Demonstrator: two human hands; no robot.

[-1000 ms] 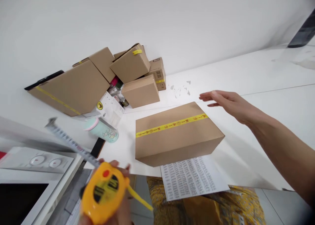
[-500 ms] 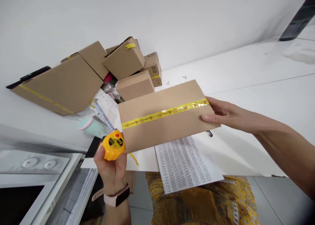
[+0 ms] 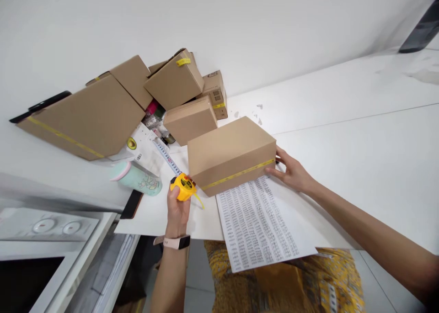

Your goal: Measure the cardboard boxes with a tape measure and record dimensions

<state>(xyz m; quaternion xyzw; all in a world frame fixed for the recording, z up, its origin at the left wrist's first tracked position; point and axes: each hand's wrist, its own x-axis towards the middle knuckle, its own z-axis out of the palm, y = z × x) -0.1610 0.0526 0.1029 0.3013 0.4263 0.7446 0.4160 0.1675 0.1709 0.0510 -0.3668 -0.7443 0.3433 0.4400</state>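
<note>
My left hand (image 3: 178,212) is closed around a yellow tape measure (image 3: 184,187), its blade (image 3: 168,157) pulled out toward the upper left beside the box. A brown cardboard box (image 3: 233,146) with yellow printed tape along its near side sits on the white table. At the box's right end, my right hand (image 3: 290,169) grips the near corner, thumb on the taped side and fingers round the end. Partly under the box lies a printed sheet (image 3: 257,226) with rows of small text, hanging over the table's front edge.
Several cardboard boxes (image 3: 174,82) are stacked at the back left against the wall. A mint green tumbler with a pink rim (image 3: 139,178) lies left of my left hand. A white appliance with knobs (image 3: 51,226) stands at lower left. A dark object (image 3: 420,29) is at far right.
The box has been lowered and turned, so its top now faces up and the taped side faces me. My left hand with the tape measure has shifted right and farther forward.
</note>
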